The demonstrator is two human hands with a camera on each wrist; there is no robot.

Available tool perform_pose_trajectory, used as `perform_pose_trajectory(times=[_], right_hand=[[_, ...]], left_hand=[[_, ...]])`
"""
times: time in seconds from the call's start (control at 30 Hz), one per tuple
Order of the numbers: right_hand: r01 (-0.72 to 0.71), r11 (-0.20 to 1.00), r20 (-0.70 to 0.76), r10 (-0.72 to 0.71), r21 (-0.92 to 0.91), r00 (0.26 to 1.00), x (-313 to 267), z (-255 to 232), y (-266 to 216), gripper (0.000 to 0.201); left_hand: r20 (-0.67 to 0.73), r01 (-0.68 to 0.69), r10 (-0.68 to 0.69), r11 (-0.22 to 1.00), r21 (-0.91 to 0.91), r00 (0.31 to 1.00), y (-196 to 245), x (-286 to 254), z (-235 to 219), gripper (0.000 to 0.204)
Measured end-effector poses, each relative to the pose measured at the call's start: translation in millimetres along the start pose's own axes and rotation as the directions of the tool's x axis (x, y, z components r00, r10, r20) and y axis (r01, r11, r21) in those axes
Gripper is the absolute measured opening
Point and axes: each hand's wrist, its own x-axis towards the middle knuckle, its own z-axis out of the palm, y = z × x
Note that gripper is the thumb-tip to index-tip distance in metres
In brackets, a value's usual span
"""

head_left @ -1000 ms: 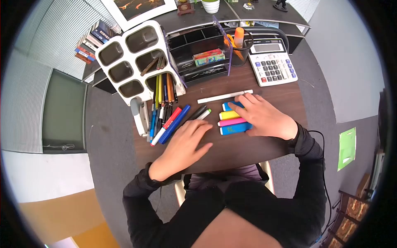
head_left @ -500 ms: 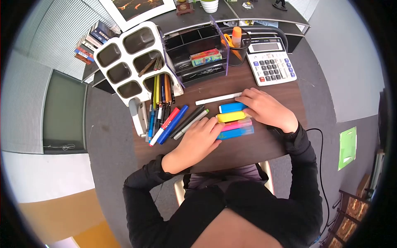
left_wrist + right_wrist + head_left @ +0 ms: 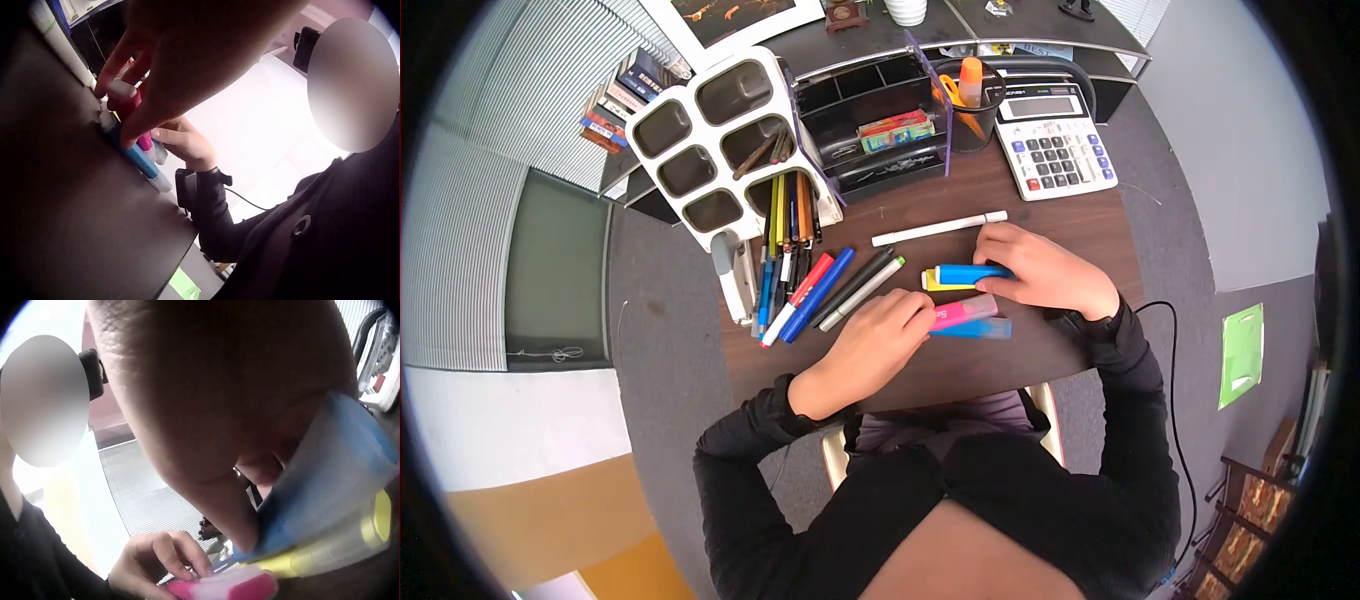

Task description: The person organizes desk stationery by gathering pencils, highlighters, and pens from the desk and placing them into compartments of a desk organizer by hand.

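My left hand [image 3: 875, 342] pinches the left end of a pink highlighter [image 3: 968, 311] between thumb and fingers; the left wrist view shows its white end sticking up from the grip. A blue highlighter [image 3: 992, 328] lies on the table just below it, partly under it in the head view. With thumb and fingertips, my right hand [image 3: 1048, 270] holds another blue highlighter [image 3: 965, 273] over a yellow highlighter [image 3: 940, 283], covering much of it. In the right wrist view this blue highlighter [image 3: 325, 469] slants across the palm side, right above the yellow one.
A white pen [image 3: 940, 228] lies beyond the highlighters. Left of them are grey, black, blue and red markers [image 3: 805, 300], a stapler [image 3: 730, 280] and a white holder [image 3: 705, 100] with pencils. Behind stand a black organizer [image 3: 870, 170], mesh cup [image 3: 975, 130] and calculator [image 3: 1060, 150].
My left hand has moved right from beside the markers and grasped the pink highlighter, now tilted. My right hand has brought the far blue highlighter toward me, over the yellow one.
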Motion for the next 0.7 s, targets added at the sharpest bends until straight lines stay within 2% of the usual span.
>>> perform_pose_trajectory(times=[0.1, 0.17, 0.2, 0.27, 0.4, 0.5, 0.57, 0.6, 0.67, 0.7], right_hand=[[0.038, 0.996, -0.055, -0.042, -0.076, 0.998, -1, 3, 5, 0.030], [0.039, 0.979, -0.092, -0.058, -0.201, 0.994, -1, 4, 7, 0.034], [0.040, 0.979, -0.091, -0.060, -0.200, 0.994, -1, 4, 6, 0.034], [-0.023, 0.982, 0.004, 0.024, -0.189, 1.000, -2, 4, 2, 0.032], [-0.056, 0.969, 0.010, 0.060, -0.241, 0.998, 0, 8, -5, 0.030], [-0.070, 0.949, 0.013, 0.077, -0.307, 0.997, 2, 9, -6, 0.036], [-0.079, 0.988, -0.006, 0.079, -0.130, 0.997, 4, 3, -5, 0.040], [-0.076, 0.988, -0.007, 0.076, -0.132, 0.997, 5, 2, -8, 0.040], [0.032, 0.973, -0.034, -0.025, 0.229, 0.999, 8, 1, -18, 0.031], [-0.197, 0.870, 0.128, 0.155, 0.452, 0.980, 7, 0, -30, 0.031]], left_hand=[[-0.008, -0.067, 0.067, 0.998, 0.021, 0.998, -1, 0, 1, 0.024], [-0.009, -0.090, 0.090, 0.996, 0.022, 0.996, -1, 2, 1, 0.024], [-0.029, -0.076, 0.076, 0.997, -0.007, 0.997, 1, 3, 1, 0.025], [-0.050, -0.065, 0.063, 0.997, -0.035, 0.997, 1, 5, 2, 0.025], [-0.012, -0.085, 0.085, 0.994, -0.065, 0.996, -3, 8, 7, 0.028], [0.025, -0.062, 0.065, 0.993, -0.097, 0.998, -5, 7, 5, 0.029], [0.043, -0.036, 0.041, 0.993, -0.112, 0.998, -6, 4, 1, 0.028], [0.009, -0.061, 0.063, 0.988, -0.144, 0.998, -8, 2, -2, 0.027], [-0.027, -0.086, 0.082, 0.982, -0.171, 0.996, -8, -3, -8, 0.025], [-0.042, -0.131, 0.126, 0.981, -0.141, 0.991, -6, -5, -13, 0.023]])
